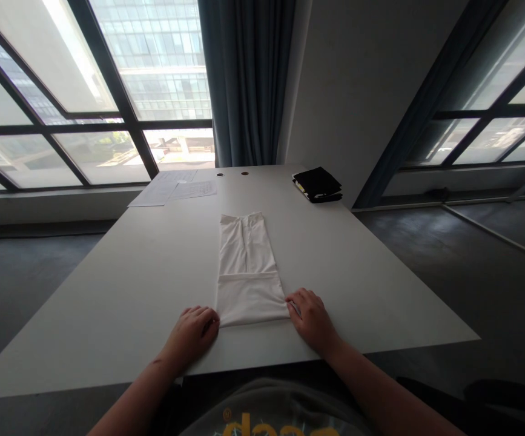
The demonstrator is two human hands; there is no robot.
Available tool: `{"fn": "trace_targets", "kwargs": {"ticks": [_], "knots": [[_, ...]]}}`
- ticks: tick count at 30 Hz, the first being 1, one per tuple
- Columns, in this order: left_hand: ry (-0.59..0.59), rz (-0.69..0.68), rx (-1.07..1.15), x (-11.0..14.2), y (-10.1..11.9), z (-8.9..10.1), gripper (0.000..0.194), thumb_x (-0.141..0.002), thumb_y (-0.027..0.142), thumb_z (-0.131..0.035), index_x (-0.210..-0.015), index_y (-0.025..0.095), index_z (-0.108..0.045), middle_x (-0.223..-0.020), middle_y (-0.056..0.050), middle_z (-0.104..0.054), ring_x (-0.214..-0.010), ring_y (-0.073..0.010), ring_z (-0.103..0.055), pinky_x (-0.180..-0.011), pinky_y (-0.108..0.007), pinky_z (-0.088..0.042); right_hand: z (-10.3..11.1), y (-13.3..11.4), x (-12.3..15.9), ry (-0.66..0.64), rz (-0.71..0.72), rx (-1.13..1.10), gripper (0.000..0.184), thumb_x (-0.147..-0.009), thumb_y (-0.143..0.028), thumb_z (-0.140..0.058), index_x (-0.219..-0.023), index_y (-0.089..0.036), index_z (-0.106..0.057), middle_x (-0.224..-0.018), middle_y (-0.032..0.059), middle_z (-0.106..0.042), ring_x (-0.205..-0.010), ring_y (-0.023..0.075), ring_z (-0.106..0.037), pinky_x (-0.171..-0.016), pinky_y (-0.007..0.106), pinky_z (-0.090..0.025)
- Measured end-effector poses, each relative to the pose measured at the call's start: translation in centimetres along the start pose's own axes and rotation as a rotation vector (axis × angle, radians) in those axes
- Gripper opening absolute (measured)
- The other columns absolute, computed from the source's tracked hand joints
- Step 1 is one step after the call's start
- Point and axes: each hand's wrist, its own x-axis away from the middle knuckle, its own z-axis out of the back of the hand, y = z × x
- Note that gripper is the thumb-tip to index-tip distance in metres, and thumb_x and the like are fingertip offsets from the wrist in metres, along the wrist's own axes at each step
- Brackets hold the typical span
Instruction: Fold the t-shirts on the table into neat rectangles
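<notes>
1. The head view looks from the wearer's head, above the near side of the bench.
2. It faces forward and down, close over the shirt front, left hand and right hand.
3. Its wide field reaches the far left window and far right window.

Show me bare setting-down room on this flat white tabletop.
The white tabletop has one bare patch left of the folded white fabric garment, between the left hand and the white rectangular paper sheets; another lies right, between the right hand and the black rectangular folder. It's crowded at the garment's near corners, where both hands rest.
</notes>
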Motion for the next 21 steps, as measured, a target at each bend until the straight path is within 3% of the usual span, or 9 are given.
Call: {"fn": "trace_targets", "kwargs": {"ticks": [4, 7, 9, 11, 13, 16, 19, 21], "knots": [[0.026, -0.030, -0.115, -2.6, 1.7, 0.8, 0.024, -0.099, 0.038, -0.052, -0.085, 0.026, -0.067, -0.086, -0.006, -0.072, -0.087, -0.0251, -0.067, -0.088, -0.041, -0.049, -0.1, -0.6, -2.5, 0.032, 0.129, 0.025, 0.031, -0.099, -0.023, -0.050, -0.121, -0.019, -0.070, -0.124, 0.0147, -0.066, -0.119, 0.0291, -0.058, -0.109, 0.046, -0.043], [0.106, -0.099, -0.151, -6.9, 3.1, 0.2, 0.027, -0.101, 0.038, -0.050, -0.116, 0.027, -0.070, -0.125, -0.010, -0.071, -0.117, -0.0276, -0.064, -0.101, -0.044, -0.047, -1.0, -1.0, -5.6, -0.070, 0.188, 0.051, 0.043, -0.099, -0.025, -0.050, -0.140, -0.017, -0.062, -0.148, 0.0157, -0.056, -0.141, 0.0302, -0.046, -0.121, 0.050, -0.033], [0.110, -0.094, -0.165, -9.8, 3.2, -0.9, 0.043, -0.098, 0.040, -0.055, -0.139, 0.026, -0.060, -0.153, -0.013, -0.055, -0.140, -0.0311, -0.051, -0.114, -0.048, -0.041, -1.8, -0.9, -7.3, -0.199, 0.186, 0.075, 0.051, -0.100, -0.029, -0.050, -0.150, -0.017, -0.054, -0.160, 0.0164, -0.045, -0.149, 0.0306, -0.038, -0.124, 0.053, -0.028], [0.056, -0.036, -0.183, -11.6, 2.6, -2.2, 0.056, -0.097, 0.045, -0.056, -0.150, 0.025, -0.052, -0.162, -0.014, -0.043, -0.150, -0.0340, -0.038, -0.120, -0.052, -0.033, -2.6, -0.6, -7.9, -0.325, 0.168, 0.095, 0.058, -0.101, -0.033, -0.051, -0.157, -0.018, -0.045, -0.167, 0.0167, -0.034, -0.154, 0.0316, -0.031, -0.125, 0.055, -0.025], [0.016, 0.007, -0.185, -12.1, 1.6, -3.5, 0.061, -0.099, 0.048, -0.053, -0.154, 0.024, -0.048, -0.166, -0.015, -0.037, -0.154, -0.0349, -0.031, -0.123, -0.054, -0.028, -3.0, 0.1, -7.5, -0.387, 0.157, 0.105, 0.064, -0.101, -0.038, -0.052, -0.161, -0.020, -0.039, -0.170, 0.0162, -0.025, -0.157, 0.0325, -0.024, -0.126, 0.057, -0.022], [0.051, -0.004, -0.153, -11.0, -0.3, -4.5, 0.061, -0.100, 0.050, -0.050, -0.155, 0.025, -0.048, -0.167, -0.013, -0.035, -0.156, -0.0331, -0.029, -0.125, -0.053, -0.026, -3.2, 1.2, -5.9, -0.368, 0.174, 0.097, 0.068, -0.101, -0.042, -0.054, -0.163, -0.025, -0.034, -0.171, 0.0135, -0.021, -0.158, 0.0326, -0.021, -0.126, 0.056, -0.021], [0.119, 0.007, -0.078, -10.6, -2.0, -4.1, 0.049, -0.102, 0.046, -0.047, -0.147, 0.031, -0.057, -0.160, -0.008, -0.048, -0.147, -0.0289, -0.044, -0.121, -0.049, -0.034, -3.4, 2.4, -5.4, -0.322, 0.189, 0.066, 0.061, -0.103, -0.045, -0.049, -0.161, -0.032, -0.038, -0.170, 0.0096, -0.027, -0.156, 0.0310, -0.027, -0.126, 0.057, -0.020], [0.161, 0.075, -0.020, -11.9, -3.3, -3.3, 0.041, -0.103, 0.043, -0.044, -0.137, 0.033, -0.066, -0.149, -0.007, -0.058, -0.133, -0.0266, -0.055, -0.114, -0.048, -0.041, -3.9, 3.4, -6.9, -0.281, 0.170, 0.038, 0.054, -0.105, -0.044, -0.043, -0.158, -0.033, -0.044, -0.167, 0.0086, -0.036, -0.153, 0.0288, -0.034, -0.125, 0.056, -0.022]]}}
